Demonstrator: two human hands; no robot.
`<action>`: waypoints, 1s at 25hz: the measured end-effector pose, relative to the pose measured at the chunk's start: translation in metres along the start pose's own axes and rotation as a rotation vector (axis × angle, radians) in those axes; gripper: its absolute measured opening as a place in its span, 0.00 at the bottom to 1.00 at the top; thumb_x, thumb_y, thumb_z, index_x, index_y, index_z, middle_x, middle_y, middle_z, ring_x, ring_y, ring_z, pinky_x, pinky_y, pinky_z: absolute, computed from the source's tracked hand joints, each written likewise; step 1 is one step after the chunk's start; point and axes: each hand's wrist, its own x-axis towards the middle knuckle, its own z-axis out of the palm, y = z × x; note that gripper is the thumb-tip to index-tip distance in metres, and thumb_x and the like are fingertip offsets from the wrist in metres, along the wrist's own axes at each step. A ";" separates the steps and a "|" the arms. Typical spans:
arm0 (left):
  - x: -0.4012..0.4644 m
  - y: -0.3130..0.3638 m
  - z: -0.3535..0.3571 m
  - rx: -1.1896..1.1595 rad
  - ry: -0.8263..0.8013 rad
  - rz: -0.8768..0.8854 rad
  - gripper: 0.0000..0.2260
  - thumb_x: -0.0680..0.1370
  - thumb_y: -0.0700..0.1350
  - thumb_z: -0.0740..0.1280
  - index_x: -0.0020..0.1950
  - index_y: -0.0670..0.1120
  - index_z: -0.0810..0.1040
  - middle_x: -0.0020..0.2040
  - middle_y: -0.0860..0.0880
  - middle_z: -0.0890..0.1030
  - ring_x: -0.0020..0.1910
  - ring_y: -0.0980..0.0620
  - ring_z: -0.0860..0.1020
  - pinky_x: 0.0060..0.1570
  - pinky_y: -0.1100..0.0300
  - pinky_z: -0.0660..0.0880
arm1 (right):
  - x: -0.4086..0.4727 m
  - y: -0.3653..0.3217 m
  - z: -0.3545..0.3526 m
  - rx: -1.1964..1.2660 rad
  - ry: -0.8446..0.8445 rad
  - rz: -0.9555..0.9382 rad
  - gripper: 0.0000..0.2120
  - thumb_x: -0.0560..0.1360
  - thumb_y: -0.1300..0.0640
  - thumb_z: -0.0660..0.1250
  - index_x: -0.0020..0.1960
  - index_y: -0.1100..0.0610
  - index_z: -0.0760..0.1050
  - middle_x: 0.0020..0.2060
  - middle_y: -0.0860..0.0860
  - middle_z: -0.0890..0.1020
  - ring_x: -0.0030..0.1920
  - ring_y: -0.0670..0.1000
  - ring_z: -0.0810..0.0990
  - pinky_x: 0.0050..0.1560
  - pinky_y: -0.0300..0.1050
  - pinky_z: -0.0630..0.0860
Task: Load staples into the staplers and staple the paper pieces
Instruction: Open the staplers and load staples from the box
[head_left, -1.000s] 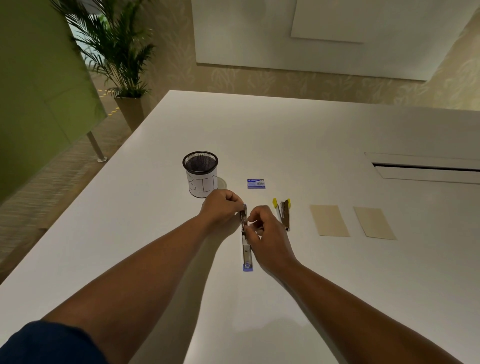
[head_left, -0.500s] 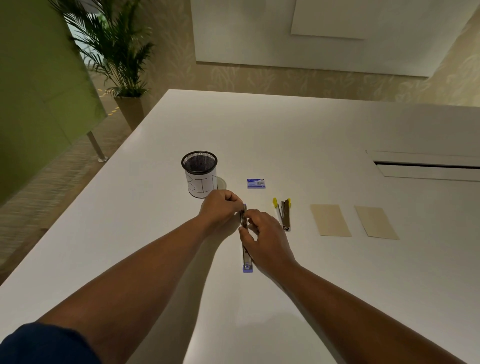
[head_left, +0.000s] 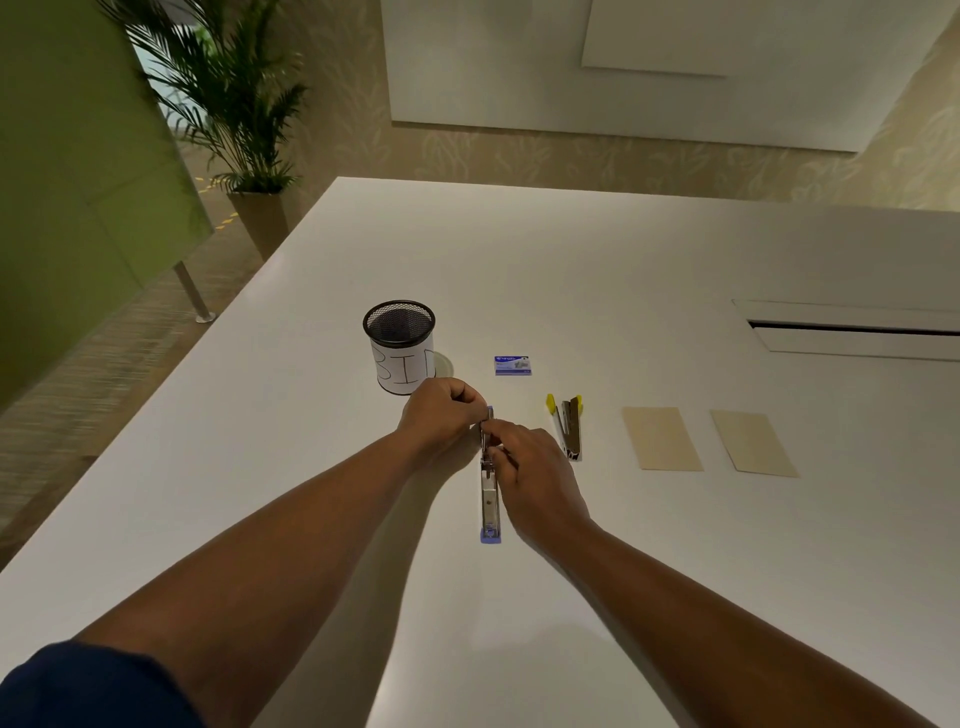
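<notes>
The left hand (head_left: 441, 415) curls round the far end of the blue stapler (head_left: 489, 499), fingertips pinching its raised top part, while the right hand (head_left: 530, 462) pinches at the middle of it, over the open metal channel; whether a staple strip sits between those fingers is too small to tell. The stapler lies lengthwise on the white surface (head_left: 675, 571), opened out flat. It looks light, stiff and sprung (likely to snap shut), so bracing the far end and feeding from above seems sound. The yellow stapler (head_left: 569, 426), staple box (head_left: 512, 365) and two paper pieces (head_left: 662, 438) wait to the right.
</notes>
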 end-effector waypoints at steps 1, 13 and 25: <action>0.000 0.000 0.000 -0.001 -0.001 0.003 0.04 0.74 0.44 0.73 0.40 0.48 0.87 0.39 0.54 0.86 0.42 0.53 0.84 0.48 0.52 0.80 | 0.001 0.001 0.000 0.017 0.010 0.012 0.15 0.85 0.54 0.58 0.69 0.50 0.76 0.57 0.48 0.83 0.56 0.49 0.77 0.56 0.47 0.75; -0.001 0.002 0.000 0.030 -0.013 0.009 0.05 0.75 0.44 0.72 0.41 0.48 0.87 0.39 0.55 0.86 0.41 0.57 0.82 0.47 0.57 0.78 | 0.016 -0.004 0.003 0.073 0.008 0.214 0.12 0.80 0.47 0.63 0.62 0.39 0.68 0.44 0.41 0.81 0.47 0.44 0.82 0.46 0.51 0.80; -0.009 -0.003 -0.004 0.010 -0.067 0.069 0.04 0.74 0.46 0.77 0.47 0.49 0.86 0.44 0.53 0.87 0.46 0.54 0.84 0.48 0.58 0.79 | 0.015 -0.005 0.005 0.038 0.059 0.212 0.02 0.81 0.47 0.60 0.51 0.41 0.66 0.40 0.45 0.82 0.41 0.48 0.83 0.42 0.55 0.82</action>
